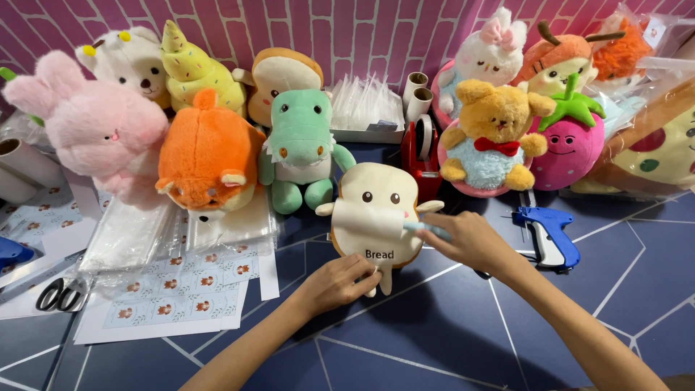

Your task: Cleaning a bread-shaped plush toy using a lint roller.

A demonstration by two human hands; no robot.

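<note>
A cream bread-slice plush toy (pixel 373 197) with a small face stands upright on the dark blue table (pixel 463 318). My left hand (pixel 339 281) grips its lower edge and leg. My right hand (pixel 469 240) holds a lint roller by its pale blue handle (pixel 428 229). The white roll (pixel 369 219) of the lint roller lies across the toy's front, below the face.
Plush toys line the back: pink rabbit (pixel 94 127), orange fox (pixel 206 156), green crocodile (pixel 300 148), yellow bear (pixel 491 137), strawberry (pixel 568 145). A red tape dispenser (pixel 423 156), blue tagging gun (pixel 550 235), scissors (pixel 61 295), sticker sheets (pixel 181 286) and clear bags (pixel 134 235) lie around.
</note>
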